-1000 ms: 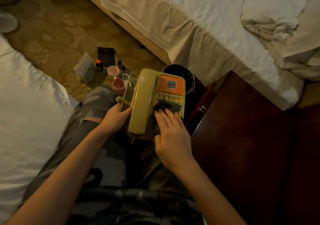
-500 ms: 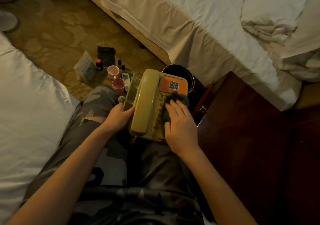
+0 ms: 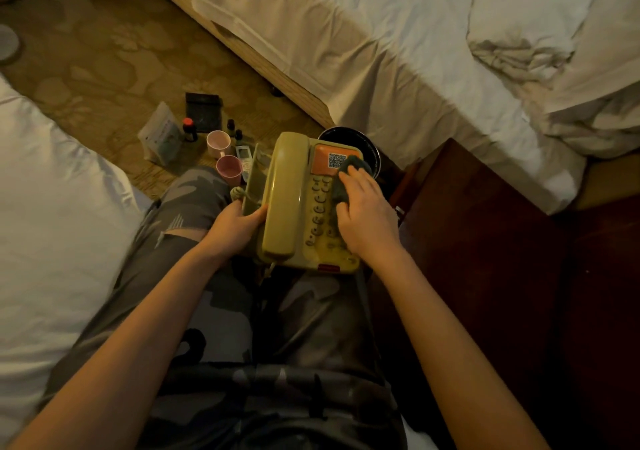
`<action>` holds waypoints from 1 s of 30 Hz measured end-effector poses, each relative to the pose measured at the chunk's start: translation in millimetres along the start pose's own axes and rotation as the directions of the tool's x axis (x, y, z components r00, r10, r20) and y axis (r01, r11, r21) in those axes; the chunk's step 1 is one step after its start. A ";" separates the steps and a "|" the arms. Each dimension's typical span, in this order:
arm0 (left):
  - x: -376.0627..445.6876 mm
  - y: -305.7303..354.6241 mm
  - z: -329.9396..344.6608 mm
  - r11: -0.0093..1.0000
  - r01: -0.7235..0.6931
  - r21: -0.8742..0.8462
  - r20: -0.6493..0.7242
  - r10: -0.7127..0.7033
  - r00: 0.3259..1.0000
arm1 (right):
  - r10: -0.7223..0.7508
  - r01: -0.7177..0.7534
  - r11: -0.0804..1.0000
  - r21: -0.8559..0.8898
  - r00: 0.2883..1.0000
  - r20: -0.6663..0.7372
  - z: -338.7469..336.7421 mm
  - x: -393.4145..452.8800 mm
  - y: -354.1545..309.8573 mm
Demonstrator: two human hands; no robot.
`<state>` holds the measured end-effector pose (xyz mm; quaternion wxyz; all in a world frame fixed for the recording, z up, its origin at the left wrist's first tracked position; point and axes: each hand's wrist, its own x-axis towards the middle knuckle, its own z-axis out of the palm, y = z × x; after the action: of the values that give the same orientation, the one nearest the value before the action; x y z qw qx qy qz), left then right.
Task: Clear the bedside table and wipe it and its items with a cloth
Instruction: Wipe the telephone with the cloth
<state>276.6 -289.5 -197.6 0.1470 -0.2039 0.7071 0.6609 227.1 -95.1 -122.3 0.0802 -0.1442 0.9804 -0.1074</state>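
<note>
On the person's lap, the left hand [image 3: 235,224] grips the telephone's [image 3: 304,207] side while the right hand [image 3: 363,221] presses a dark cloth [image 3: 351,169] onto its keypad: wiping appears midway. The bench [image 3: 485,259] beside it looks cleared. Cups [image 3: 223,155] and small bottles [image 3: 189,128] wait on the floor [image 3: 104,69] beyond.

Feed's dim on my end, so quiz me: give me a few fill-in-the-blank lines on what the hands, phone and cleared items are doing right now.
1. The right hand presses a dark ____ onto the telephone keypad.
2. The left hand grips the telephone's ____ side.
3. The handset rests in its cradle, not ____.
4. Two pink ____ stand on the carpet beside small bottles.

Missing words: cloth; left; lifted; cups
</note>
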 end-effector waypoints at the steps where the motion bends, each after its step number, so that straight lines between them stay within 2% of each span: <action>1: -0.4 0.5 0.3 1.000 -0.008 -0.001 -0.002 0.008 1.000 | -0.001 0.001 1.000 0.001 1.000 -0.002 1.7 -3.4 -0.9; 6: 0.1 -0.9 -1.9 1.000 0.008 0.009 0.020 -0.008 1.000 | 0.005 0.006 0.995 0.097 0.994 -0.113 17.6 -57.8 -2.3; 10: 0.4 -1.1 -2.3 1.000 -0.001 -0.016 0.044 0.001 0.999 | -0.071 0.084 0.994 0.071 0.985 -0.159 27.6 -97.6 -5.8; 13: 0.4 -0.9 -3.0 1.000 0.014 -0.019 0.063 -0.013 0.998 | -0.091 0.101 0.992 0.073 0.987 -0.135 24.1 -88.3 1.0; 18: 0.1 0.1 -6.4 1.000 0.013 -0.014 0.069 -0.012 0.998 | 0.015 0.002 0.985 0.174 0.996 -0.093 14.4 -31.9 -0.3; 20: 0.1 0.1 -8.2 1.000 0.019 -0.014 0.075 -0.018 0.997 | 0.028 -0.014 0.990 0.139 0.995 -0.098 13.8 -13.2 -10.0; 23: 2.9 -2.2 -11.4 0.999 0.036 -0.014 0.073 -0.035 0.997 | -0.060 0.063 0.997 0.039 0.995 -0.085 17.6 -0.7 -28.2; 26: 2.5 -4.9 -11.7 0.999 0.046 -0.025 0.080 -0.044 0.996 | -0.144 0.141 0.989 -0.047 0.988 -0.063 24.9 -10.3 -43.6; 30: -0.3 -8.4 -11.7 0.999 0.045 -0.024 0.085 -0.042 0.995 | -0.170 0.152 0.977 -0.150 0.978 -0.118 34.0 -43.2 -49.0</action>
<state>281.6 -301.5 -203.8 0.1883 -0.1931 0.6870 0.6748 287.4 -134.3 -138.1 -0.0031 -0.2213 0.9737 -0.0537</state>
